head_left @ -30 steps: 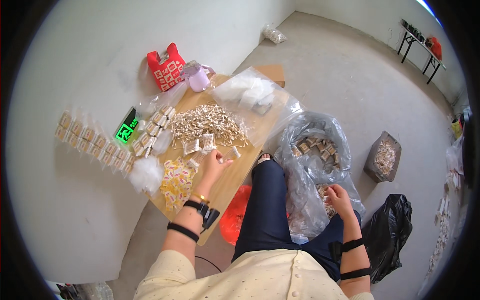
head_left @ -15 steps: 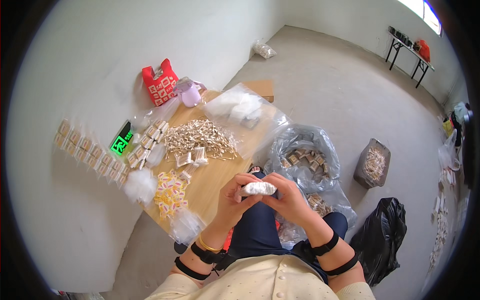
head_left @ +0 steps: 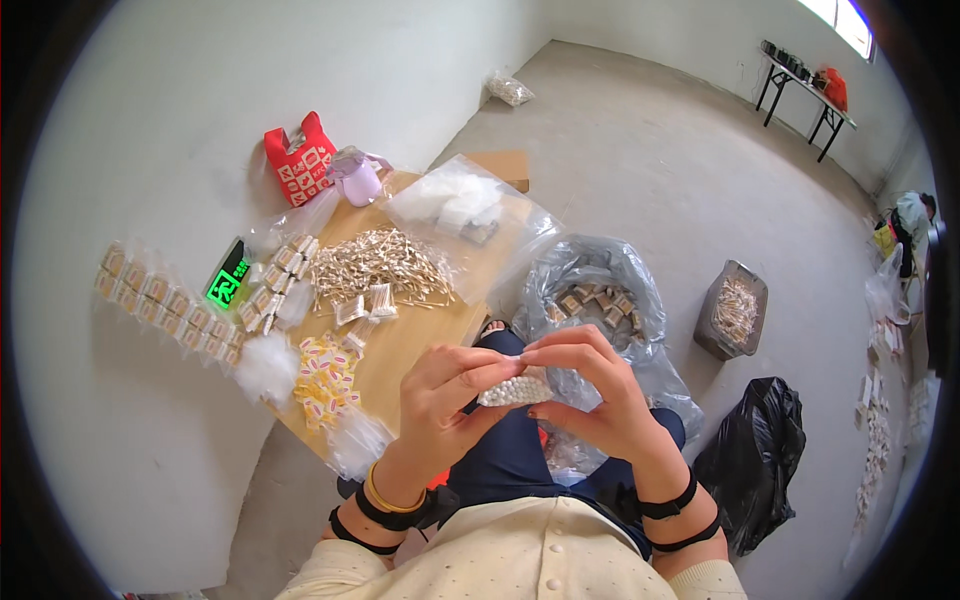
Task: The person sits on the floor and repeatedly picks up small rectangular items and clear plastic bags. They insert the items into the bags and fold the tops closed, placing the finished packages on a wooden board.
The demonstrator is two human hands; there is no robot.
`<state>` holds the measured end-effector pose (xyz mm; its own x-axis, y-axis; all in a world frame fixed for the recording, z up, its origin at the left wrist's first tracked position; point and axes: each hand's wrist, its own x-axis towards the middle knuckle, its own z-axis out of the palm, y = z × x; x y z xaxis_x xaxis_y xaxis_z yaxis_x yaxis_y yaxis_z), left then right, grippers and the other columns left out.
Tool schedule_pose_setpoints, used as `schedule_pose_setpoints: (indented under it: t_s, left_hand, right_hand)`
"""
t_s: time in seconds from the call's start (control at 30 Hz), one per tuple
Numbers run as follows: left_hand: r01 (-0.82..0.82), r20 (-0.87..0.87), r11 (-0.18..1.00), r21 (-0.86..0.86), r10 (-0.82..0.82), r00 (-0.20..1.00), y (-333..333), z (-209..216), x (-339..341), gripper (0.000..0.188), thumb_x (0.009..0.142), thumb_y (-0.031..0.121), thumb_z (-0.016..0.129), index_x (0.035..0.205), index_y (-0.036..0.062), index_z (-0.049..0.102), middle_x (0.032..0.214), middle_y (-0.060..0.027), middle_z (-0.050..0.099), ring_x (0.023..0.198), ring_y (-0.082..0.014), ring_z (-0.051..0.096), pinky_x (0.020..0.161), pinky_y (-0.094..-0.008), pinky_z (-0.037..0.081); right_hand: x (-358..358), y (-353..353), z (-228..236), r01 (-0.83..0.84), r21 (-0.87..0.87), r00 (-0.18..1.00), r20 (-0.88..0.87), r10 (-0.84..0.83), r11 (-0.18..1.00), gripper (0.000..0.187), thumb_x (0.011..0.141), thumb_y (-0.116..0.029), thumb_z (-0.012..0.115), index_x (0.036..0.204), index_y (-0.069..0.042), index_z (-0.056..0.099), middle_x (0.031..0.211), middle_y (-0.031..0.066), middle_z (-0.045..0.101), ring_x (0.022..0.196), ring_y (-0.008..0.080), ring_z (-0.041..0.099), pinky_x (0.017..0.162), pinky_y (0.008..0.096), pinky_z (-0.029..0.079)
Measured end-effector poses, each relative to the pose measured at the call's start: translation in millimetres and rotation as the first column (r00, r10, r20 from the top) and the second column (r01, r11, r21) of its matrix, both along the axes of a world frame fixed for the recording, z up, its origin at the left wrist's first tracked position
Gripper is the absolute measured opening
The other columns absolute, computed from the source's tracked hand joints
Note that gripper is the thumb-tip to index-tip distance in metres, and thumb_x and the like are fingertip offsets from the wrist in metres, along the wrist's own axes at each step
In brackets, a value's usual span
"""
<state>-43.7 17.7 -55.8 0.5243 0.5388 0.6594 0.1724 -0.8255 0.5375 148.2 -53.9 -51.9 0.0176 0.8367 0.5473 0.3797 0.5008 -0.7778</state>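
A small clear bag of cotton swabs is held over my lap, its white swab tips facing up. My left hand is closed around the bag's left side, fingers along the far edge and thumb below. The fingertips of my right hand meet the left ones at the far edge, while its thumb rests by the near right corner. On the wooden table to the left lie a heap of loose cotton swabs, small filled bags and yellow-and-white paper labels.
Rows of packed bags extend along the table's left side. A grey plastic-lined container with small packs stands right of the table. Farther right are a grey bin of swabs and a black plastic bag on the floor.
The bag has tilted so that individual swab tips show more clearly. My right thumb and fingers have spread farther apart along its right side. The whole view has shifted slightly.
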Motion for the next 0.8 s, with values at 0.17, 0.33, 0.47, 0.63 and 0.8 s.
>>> schedule_pose_setpoints:
  t_s: [0.17,0.33,0.47,0.63,0.8]
  left_hand:
    - [0.097,0.019,0.992,-0.078,-0.096,0.995,-4.7,4.6,6.0,0.035,0.07,0.004,0.081,0.103,0.0084,0.072,0.099,-0.0063,0.069,0.084,-0.0196,0.067,0.068,-0.0288,0.054]
    - [0.17,0.041,0.984,-0.055,-0.168,0.985,-7.1,10.8,6.5,0.036,0.07,0.005,0.081,0.104,0.0089,0.072,0.098,-0.0056,0.069,0.083,-0.0194,0.067,0.068,-0.0288,0.055]
    - [0.156,0.045,0.988,0.008,-0.157,0.987,-10.3,16.6,7.1,0.036,0.07,0.006,0.081,0.104,0.0095,0.071,0.096,-0.0044,0.068,0.083,-0.0193,0.067,0.068,-0.0288,0.054]
    - [0.154,0.012,0.985,0.081,-0.156,0.988,-12.2,23.6,7.7,0.034,0.069,0.008,0.082,0.102,0.0087,0.071,0.096,-0.0032,0.068,0.084,-0.0195,0.066,0.069,-0.03,0.054]
    - [0.186,0.042,0.982,0.04,-0.187,0.981,-11.8,19.8,6.8,0.034,0.068,0.012,0.084,0.099,0.0098,0.07,0.095,-0.0022,0.068,0.084,-0.0195,0.066,0.069,-0.0306,0.053]
  right_hand:
    - [12.9,-4.8,-2.1,-0.049,0.108,0.994,0.099,0.038,0.993,0.037,0.072,-0.004,0.076,0.108,-0.009,0.069,0.098,0.0061,0.064,0.088,0.0243,0.059,0.078,0.0348,0.048]
    - [19.5,-7.0,-0.7,-0.119,0.176,0.991,0.075,0.107,0.977,0.035,0.073,-0.002,0.075,0.106,-0.009,0.068,0.095,0.0059,0.064,0.085,0.0234,0.06,0.074,0.0332,0.048]
    - [16.7,-11.5,0.1,-0.104,0.125,0.994,-0.011,0.106,0.987,0.034,0.071,-0.002,0.076,0.104,-0.008,0.067,0.095,0.0062,0.064,0.085,0.0234,0.059,0.074,0.0327,0.048]
    - [11.4,-15.8,6.1,-0.03,0.166,0.999,0.033,0.025,0.986,0.035,0.07,-0.003,0.077,0.103,-0.008,0.067,0.096,0.0063,0.064,0.086,0.0241,0.06,0.075,0.0335,0.049]
    - [12.5,-18.2,8.5,-0.057,0.244,0.992,0.122,0.028,0.968,0.035,0.07,-0.003,0.077,0.103,-0.008,0.067,0.097,0.0063,0.063,0.087,0.0255,0.06,0.077,0.0349,0.049]
